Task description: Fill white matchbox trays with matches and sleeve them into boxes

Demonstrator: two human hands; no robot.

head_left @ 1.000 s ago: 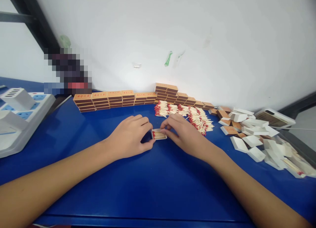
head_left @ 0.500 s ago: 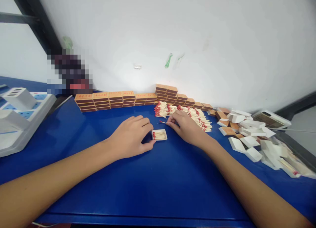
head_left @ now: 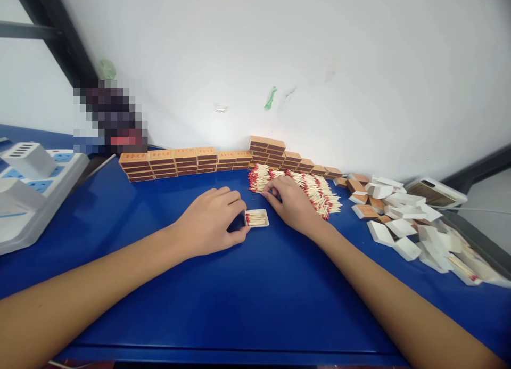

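A small white matchbox tray [head_left: 256,218] partly filled with red-tipped matches lies on the blue table [head_left: 247,294]. My left hand [head_left: 211,220] is curled beside the tray, its thumb and fingertips touching the tray's left end. My right hand [head_left: 289,201] rests just beyond the tray at the near edge of a heap of loose matches [head_left: 307,188], fingers bent and pinching at matches; what they hold is hidden.
Stacks of closed orange matchboxes [head_left: 187,161] line the wall. A pile of empty white trays and orange sleeves [head_left: 403,220] lies at the right, a phone-like case [head_left: 435,190] behind it. A white power strip [head_left: 27,188] sits at the left.
My right hand left the tray and moved back and slightly left to the match heap. The left hand stayed at the tray.
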